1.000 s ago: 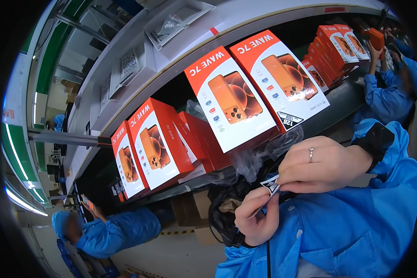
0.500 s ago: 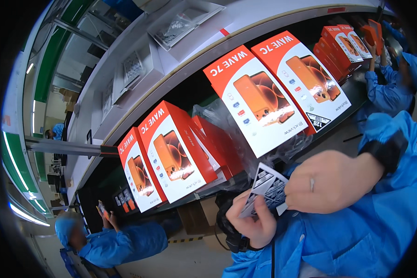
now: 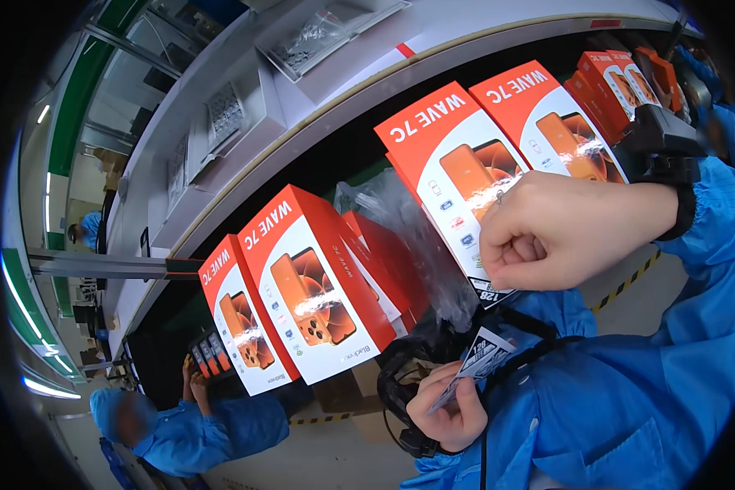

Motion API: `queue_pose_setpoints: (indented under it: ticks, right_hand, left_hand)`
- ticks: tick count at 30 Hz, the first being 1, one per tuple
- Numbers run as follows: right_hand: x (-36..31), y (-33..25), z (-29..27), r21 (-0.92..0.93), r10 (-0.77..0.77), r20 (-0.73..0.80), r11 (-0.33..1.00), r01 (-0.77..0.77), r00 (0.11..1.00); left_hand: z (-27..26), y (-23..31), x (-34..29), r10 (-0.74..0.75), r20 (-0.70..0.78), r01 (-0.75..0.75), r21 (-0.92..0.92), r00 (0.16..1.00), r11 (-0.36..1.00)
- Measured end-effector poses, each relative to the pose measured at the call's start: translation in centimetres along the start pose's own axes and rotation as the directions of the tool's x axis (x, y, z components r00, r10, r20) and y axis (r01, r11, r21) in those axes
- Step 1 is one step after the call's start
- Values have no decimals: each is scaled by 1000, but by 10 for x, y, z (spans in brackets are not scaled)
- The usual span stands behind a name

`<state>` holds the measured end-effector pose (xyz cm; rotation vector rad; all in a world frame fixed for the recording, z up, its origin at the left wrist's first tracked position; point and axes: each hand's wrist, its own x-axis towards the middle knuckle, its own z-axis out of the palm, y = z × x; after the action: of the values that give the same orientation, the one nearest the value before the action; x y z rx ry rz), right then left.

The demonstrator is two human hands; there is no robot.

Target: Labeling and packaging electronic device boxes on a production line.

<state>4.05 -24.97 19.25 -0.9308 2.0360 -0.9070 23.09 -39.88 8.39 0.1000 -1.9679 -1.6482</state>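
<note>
A small white sticker sheet with black print is sitting tilted between the fingers of the left hand. It is lying just below the nearest orange phone box, under the closed right hand.

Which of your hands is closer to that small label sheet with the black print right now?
Left. The left hand pinches the label sheet at its lower edge. The right hand is closed in a fist above it, apart from the sheet, by the orange-and-white boxes.
</note>
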Motion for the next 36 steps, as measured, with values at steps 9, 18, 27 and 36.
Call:
queue_pose_setpoints:
  ticks: [9,18,27,36]
  right_hand:
    - [-4,1,2,-18,-3,-8,1000,3,1000]
    - [-4,8,9,-248,-91,-87,966,67,992]
    - [-41,-12,22,205,-216,187,963,177,958]
    - [-52,-2,36,-93,-414,-252,910,404,875]
  left_hand:
    - [3,1,0,-11,-28,10,-34,1000,999]
    - [9,8,-1,1,-79,-4,-37,997,999]
    - [16,16,-4,-30,-64,3,-380,997,925]
    - [30,33,-5,-237,-9,203,-480,971,853]
